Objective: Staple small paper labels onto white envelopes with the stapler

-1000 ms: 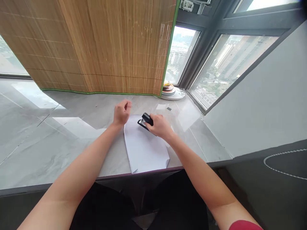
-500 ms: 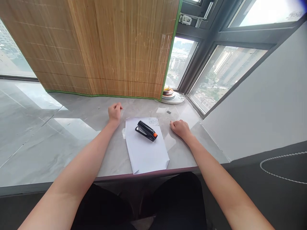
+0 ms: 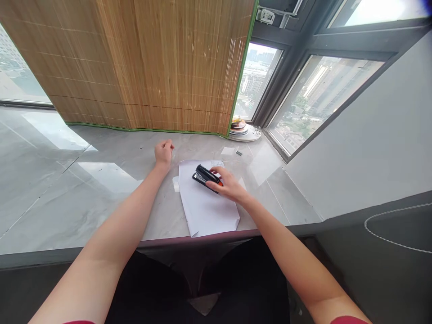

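Observation:
A black stapler (image 3: pixel 205 174) with an orange part lies on white sheets of paper (image 3: pixel 211 216), whose lower corners are folded or curled. My right hand (image 3: pixel 227 183) has its thumb and fingers around the stapler's right end, partly covering the orange part. Left of the paper's top edge, my left hand (image 3: pixel 164 152) rests on the marble-patterned surface (image 3: pixel 135 207), its fingers curled closed with nothing visible in them. Two small staple strips (image 3: pixel 239 153) lie beyond the paper, to the right.
A stack of plates (image 3: pixel 241 130) stands in the far corner by the window. A bamboo blind (image 3: pixel 151 67) hangs along the back. On the right are a white wall (image 3: pixel 364 139) and a hanging beaded cord (image 3: pixel 367 225). The surface's front edge runs just below the paper.
My right hand has moved left from the bare surface onto the stapler and closed around its right end. My left hand remains curled in about the same place. The view has shifted slightly.

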A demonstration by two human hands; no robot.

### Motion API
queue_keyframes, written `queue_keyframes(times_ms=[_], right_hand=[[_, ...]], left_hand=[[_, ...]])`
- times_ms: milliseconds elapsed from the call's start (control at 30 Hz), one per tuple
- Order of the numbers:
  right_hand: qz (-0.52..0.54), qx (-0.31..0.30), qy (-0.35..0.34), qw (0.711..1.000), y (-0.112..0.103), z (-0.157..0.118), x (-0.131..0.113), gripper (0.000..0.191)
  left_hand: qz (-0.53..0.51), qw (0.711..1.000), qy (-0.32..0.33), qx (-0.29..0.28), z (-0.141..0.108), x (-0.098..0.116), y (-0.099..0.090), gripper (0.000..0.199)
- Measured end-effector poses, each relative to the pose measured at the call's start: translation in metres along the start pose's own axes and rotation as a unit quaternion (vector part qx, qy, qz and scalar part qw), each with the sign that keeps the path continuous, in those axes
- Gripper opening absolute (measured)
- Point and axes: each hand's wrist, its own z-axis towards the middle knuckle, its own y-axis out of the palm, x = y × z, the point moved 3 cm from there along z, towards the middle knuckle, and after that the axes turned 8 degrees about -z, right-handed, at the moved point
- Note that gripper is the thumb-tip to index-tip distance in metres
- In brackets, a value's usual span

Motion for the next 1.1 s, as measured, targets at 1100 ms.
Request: queue_keyframes(times_ms=[1100], right_hand=[[-0.315, 0.016, 0.1, 0.944, -0.09, 0.019, 0.14, 0.058]], left_hand=[[-0.094, 0.988, -0.09, -0.088, 0.001, 0.013, -0.002, 0.057]])
